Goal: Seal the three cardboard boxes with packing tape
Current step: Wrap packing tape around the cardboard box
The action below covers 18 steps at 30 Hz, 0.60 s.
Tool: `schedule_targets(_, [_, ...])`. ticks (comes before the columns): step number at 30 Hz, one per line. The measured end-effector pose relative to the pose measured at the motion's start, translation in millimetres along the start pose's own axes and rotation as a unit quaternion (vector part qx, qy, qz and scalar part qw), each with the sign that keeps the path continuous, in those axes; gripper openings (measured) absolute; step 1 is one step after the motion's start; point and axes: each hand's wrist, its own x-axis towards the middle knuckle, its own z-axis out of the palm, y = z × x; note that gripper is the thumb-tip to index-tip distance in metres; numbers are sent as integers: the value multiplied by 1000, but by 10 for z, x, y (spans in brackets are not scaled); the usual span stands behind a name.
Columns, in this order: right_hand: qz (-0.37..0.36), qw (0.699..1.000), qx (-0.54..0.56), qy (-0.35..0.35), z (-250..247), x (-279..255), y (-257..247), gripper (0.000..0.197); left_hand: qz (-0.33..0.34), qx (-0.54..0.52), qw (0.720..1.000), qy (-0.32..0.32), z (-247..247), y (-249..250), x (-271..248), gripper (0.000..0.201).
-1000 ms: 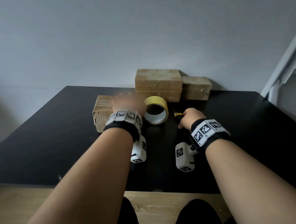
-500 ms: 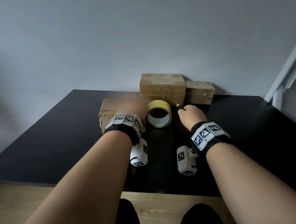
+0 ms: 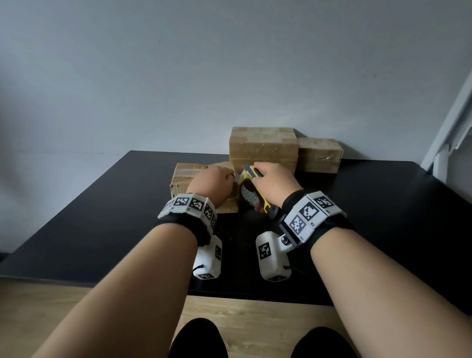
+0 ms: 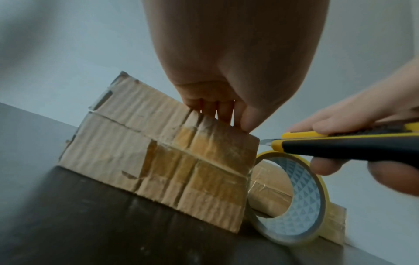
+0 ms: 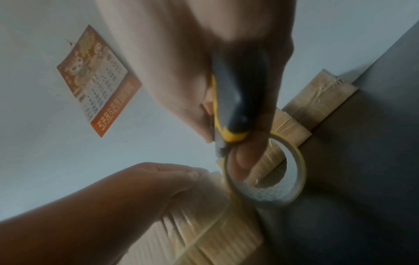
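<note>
Since the earlier frames, the right hand [image 3: 275, 185] has been brought leftward over the tape roll [image 3: 247, 193], and the yellow-and-black utility knife [image 3: 259, 190] is now seen raised above the roll with its short blade aimed at the near box [image 3: 183, 176].

At the left of the black surface [image 3: 86, 218], the near box is pressed from above by the left hand [image 3: 210, 184]; in the left wrist view its fingertips [image 4: 246, 119] are seen set straight down on the box's top right edge, with nothing gripped. Strips of clear tape are visible across the box's top and down its front face. Just beside the box's right end, the tape roll is stood on edge, touching or nearly touching the cardboard; whether a strip is drawn from it to the box cannot be told. The knife is held directly above the roll by the right hand, whose fingers are curled around the handle, and the blade tip lies just beside the box's upper right corner. Behind the roll, against the wall, the tall box [image 3: 263, 147] is placed, and a lower box [image 3: 319, 155] is set touching its right side, both already taped. At the far right, a white ladder frame [image 3: 469, 94] is seen. In the right wrist view an orange calendar [image 5: 97, 80] is hung on the wall.
</note>
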Motion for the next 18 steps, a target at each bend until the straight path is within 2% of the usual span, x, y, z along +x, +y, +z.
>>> schedule_targets(7, [19,998,-38,-56,64,-54,-23,28,-3,4,999,-35,13,-40,-32,38])
schedule_targets(18, [16,998,-36,-55,89,-18,-85,30,-11,14,998,-58,-40,-2,-6,38])
